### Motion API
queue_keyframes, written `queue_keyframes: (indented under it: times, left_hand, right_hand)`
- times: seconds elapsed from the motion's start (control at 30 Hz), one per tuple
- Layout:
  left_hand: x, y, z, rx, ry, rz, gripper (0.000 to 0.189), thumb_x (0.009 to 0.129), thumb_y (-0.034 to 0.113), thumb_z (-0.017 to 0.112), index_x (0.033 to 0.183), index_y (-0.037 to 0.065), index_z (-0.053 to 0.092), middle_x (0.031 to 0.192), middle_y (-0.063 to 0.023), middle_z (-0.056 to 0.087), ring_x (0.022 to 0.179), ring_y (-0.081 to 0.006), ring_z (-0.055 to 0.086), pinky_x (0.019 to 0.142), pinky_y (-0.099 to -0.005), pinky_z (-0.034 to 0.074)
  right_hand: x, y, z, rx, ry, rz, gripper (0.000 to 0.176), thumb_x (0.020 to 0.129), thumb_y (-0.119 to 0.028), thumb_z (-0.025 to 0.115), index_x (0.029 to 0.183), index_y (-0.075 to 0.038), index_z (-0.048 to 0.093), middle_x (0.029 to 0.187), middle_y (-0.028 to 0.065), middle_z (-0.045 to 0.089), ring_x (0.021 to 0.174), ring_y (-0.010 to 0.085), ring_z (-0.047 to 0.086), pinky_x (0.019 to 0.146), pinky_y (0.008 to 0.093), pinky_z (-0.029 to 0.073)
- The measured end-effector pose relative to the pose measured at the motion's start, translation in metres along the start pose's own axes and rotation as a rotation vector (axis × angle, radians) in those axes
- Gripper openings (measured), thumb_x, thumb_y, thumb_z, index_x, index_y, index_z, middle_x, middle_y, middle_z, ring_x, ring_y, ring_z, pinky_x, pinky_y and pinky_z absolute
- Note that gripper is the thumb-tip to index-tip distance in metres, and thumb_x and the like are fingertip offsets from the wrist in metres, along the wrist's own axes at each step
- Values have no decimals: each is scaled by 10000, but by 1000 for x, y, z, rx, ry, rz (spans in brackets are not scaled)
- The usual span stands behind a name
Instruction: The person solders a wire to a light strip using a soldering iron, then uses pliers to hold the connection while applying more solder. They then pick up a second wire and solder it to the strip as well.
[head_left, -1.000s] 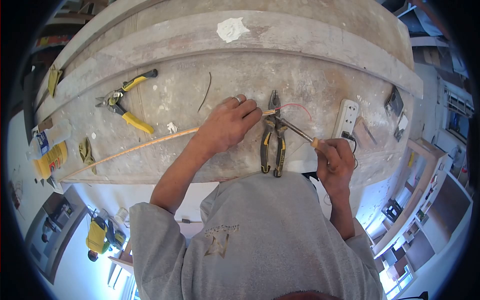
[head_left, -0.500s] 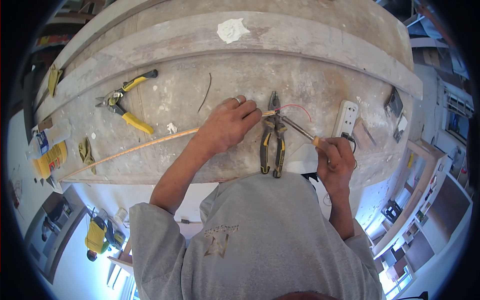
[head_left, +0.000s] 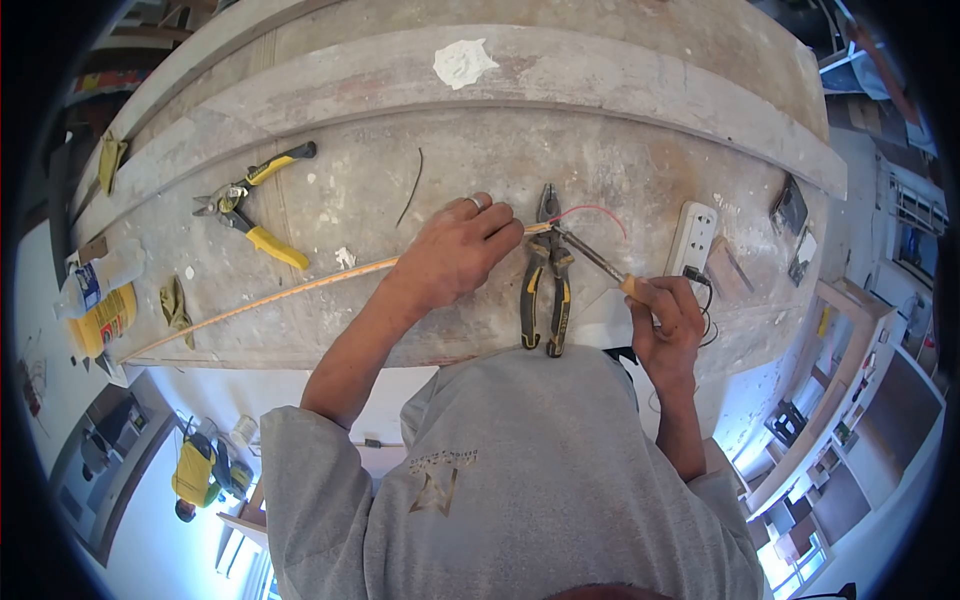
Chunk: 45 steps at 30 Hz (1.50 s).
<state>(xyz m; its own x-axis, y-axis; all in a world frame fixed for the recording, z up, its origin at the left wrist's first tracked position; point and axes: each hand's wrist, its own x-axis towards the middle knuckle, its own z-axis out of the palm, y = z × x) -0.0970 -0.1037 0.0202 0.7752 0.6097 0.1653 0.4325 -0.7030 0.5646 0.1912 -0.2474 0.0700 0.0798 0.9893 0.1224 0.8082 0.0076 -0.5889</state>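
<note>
My left hand [head_left: 462, 245] is closed on a long, thin LED strip [head_left: 300, 287], close to its right end. That end lies across the pivot of the pliers [head_left: 548, 285], whose black and yellow handles point toward me. A red wire [head_left: 592, 208] curves out to the right from the strip's end. In my right hand [head_left: 667, 322] is a soldering iron [head_left: 600, 262], held by its pale handle. Its metal shaft slants up and left, and the tip is at the strip's end by the pliers' pivot. Whether it touches is too small to tell.
Tin snips [head_left: 245, 205] lie at the left beside a dark wire piece [head_left: 410, 186]. A white power strip [head_left: 692, 240] with a plug sits right. Bottles [head_left: 103, 300] stand at the left edge. A long board [head_left: 600, 80] crosses behind. Another person [head_left: 200, 470] is at lower left.
The soldering iron and my right hand have shifted very slightly left. The red wire's free end has moved a little. My left hand stays in place.
</note>
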Motion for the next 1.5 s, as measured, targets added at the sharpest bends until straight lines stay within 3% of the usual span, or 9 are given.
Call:
queue_keyframes:
  times: [0.13, 0.33, 0.4, 1.03, 1.1, 1.23, 1.33, 1.5]
  left_hand:
    - [-1, -2, 2, 6, 12, 10, 221, 852, 77, 689, 1073, 70, 693, 1060, -76, 649, 1002, -291, 664, 914, -418, 577]
    - [-1, -2, 2, 3, 5, 5, 220, 850, 74, 688, 1070, 69, 692, 1058, -73, 646, 1000, -289, 660, 916, -417, 576]
    - [-2, -5, 3, 23, -23, 26, 410, 751, 23, 718, 1160, 51, 705, 1114, -72, 663, 1029, -291, 656, 866, -400, 564]
    - [-2, -4, 3, 24, -28, 16, 413, 754, 16, 724, 1165, 57, 707, 1132, -70, 668, 1060, -296, 657, 896, -406, 569]
    - [-1, -2, 2, 10, -9, 5, 223, 856, 70, 683, 1079, 71, 688, 1067, -80, 643, 1027, -298, 665, 932, -419, 574]
    - [-2, -2, 3, -4, -15, -1, 220, 850, 57, 682, 1070, 74, 683, 1075, -84, 653, 1029, -311, 663, 942, -427, 572]
    - [-3, -1, 3, 4, 43, -26, 355, 790, 2, 725, 1137, 75, 704, 1091, -71, 687, 1017, -312, 666, 882, -428, 554]
    - [-13, 19, 17, 143, 122, -335, 216, 909, 31, 716, 1095, 116, 644, 1062, -63, 717, 995, -319, 681, 879, -458, 515]
  right_hand:
    - [-5, 2, 0, 12, -37, 65, 328, 818, 100, 830, 1100, -59, 778, 996, 139, 728, 836, 290, 736, 712, 377, 575]
    - [-6, 2, 4, 28, 15, 32, 329, 792, 105, 823, 1080, -43, 763, 961, 131, 706, 824, 304, 710, 709, 408, 564]
    - [-7, 1, 4, 26, 5, 36, 331, 791, 106, 823, 1080, -43, 763, 963, 131, 705, 827, 305, 710, 712, 407, 564]
    - [-5, 2, 2, 13, -3, -11, 380, 766, 130, 825, 1094, -47, 754, 952, 126, 698, 823, 307, 698, 699, 407, 553]
    - [-5, 2, 2, 14, -5, -10, 377, 764, 127, 828, 1090, -48, 755, 951, 125, 698, 822, 307, 698, 699, 408, 553]
    - [-5, 3, 0, 30, -17, 0, 364, 760, 126, 826, 1072, -49, 756, 956, 124, 700, 831, 306, 703, 707, 406, 557]
    - [-6, 5, -5, 38, -1, 37, 348, 798, 121, 840, 1074, -78, 770, 996, 132, 727, 842, 281, 734, 718, 372, 574]
    - [-9, 3, -9, 59, 3, 85, 336, 799, 109, 845, 1066, -79, 769, 998, 132, 727, 857, 281, 737, 729, 373, 573]
